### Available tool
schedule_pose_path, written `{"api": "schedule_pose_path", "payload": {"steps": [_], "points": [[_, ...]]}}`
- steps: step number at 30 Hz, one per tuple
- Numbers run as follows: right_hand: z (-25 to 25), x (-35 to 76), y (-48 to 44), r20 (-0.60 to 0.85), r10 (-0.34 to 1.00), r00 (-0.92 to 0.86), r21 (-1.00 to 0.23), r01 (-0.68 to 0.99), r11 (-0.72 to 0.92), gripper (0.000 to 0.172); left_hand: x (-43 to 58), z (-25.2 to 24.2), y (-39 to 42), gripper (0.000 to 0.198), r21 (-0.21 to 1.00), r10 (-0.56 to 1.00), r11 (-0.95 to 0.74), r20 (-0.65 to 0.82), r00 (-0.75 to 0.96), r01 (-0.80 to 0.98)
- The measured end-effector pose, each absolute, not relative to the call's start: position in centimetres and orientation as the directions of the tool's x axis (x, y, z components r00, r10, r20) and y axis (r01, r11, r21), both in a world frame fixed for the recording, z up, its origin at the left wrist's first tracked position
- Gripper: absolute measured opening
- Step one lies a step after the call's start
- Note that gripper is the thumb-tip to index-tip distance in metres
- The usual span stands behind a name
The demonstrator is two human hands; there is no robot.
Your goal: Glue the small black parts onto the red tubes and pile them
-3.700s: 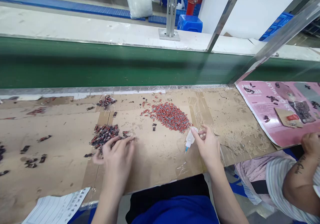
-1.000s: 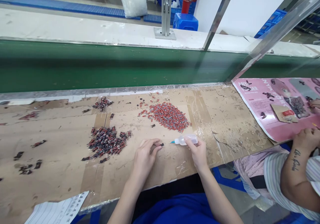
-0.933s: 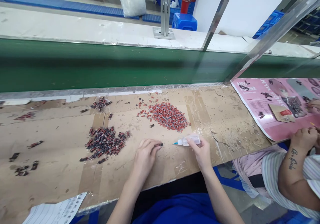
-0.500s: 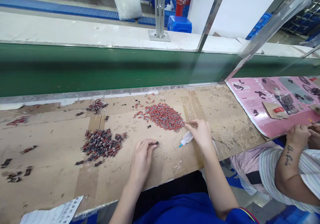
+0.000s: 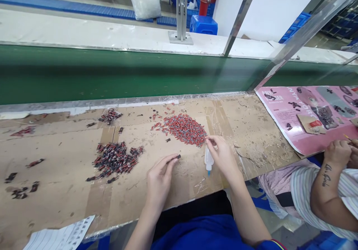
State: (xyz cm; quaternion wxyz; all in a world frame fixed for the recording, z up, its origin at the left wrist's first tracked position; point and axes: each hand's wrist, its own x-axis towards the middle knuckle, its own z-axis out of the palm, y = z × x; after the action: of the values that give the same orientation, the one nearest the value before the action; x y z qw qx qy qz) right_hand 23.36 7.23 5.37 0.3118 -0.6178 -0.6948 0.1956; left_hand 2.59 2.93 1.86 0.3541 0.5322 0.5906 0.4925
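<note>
My left hand [image 5: 160, 175] pinches a small black part [image 5: 179, 156] between thumb and fingertips, just above the cardboard. My right hand [image 5: 222, 153] has thumb and forefinger closed at the right edge of a heap of small red-and-silver parts [image 5: 184, 129]; what is between the fingertips is too small to make out. Below those fingers a clear squeeze bottle [image 5: 208, 160] with a blue tip points toward me. Whether the hand grips the bottle is unclear. Left of my left hand lies a heap of black-and-red assembled pieces [image 5: 116, 158].
Cardboard [image 5: 67, 168] covers the bench, with a smaller pile of pieces [image 5: 110, 116] behind. A green belt [image 5: 125, 73] runs along the back. Printed paper [image 5: 61, 235] lies front left. To the right, a co-worker's hand [image 5: 337, 154] is by a pink poster [image 5: 291, 119].
The bottle has swung round, its blue tip now pointing toward me instead of lower left. My left hand has shifted slightly right, still pinching the black part. The view has shifted a little.
</note>
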Motion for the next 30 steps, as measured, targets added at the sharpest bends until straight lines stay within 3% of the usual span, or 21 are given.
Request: {"api": "schedule_pose_path", "payload": {"steps": [3,5,9,17,23,30], "points": [[5.2,21.5,6.3,0.321,0.937,-0.14,-0.686,0.647,0.332,0.022,2.9,1.7,3.0,0.022,0.956,0.978,-0.034,0.092,-0.188,0.292],[4.6,20.3,6.0,0.314,0.929,-0.194,-0.751,0.548,0.368,0.022,3.1,1.5,3.0,0.024,0.958,0.977,-0.009,0.069,-0.201,0.288],[3.3,19.0,5.9,0.214,0.956,-0.202,-0.871,0.404,0.28,0.015,3.1,1.3,2.9,0.025,0.96,0.973,0.021,0.044,-0.226,0.278],[4.0,18.9,5.9,0.113,0.965,-0.238,-0.906,0.375,0.198,0.01,3.4,1.6,2.7,0.02,0.973,0.973,0.0,0.054,-0.226,0.233],[3.8,18.1,5.3,-0.019,0.988,-0.152,-0.976,0.219,0.015,0.012,3.9,2.1,2.4,0.019,0.989,0.969,0.025,0.011,-0.246,0.144],[3.9,17.6,4.7,0.075,0.994,-0.076,-0.976,0.199,0.089,0.01,4.1,3.0,2.6,0.024,0.993,0.97,0.107,-0.116,-0.212,-0.057]]}}
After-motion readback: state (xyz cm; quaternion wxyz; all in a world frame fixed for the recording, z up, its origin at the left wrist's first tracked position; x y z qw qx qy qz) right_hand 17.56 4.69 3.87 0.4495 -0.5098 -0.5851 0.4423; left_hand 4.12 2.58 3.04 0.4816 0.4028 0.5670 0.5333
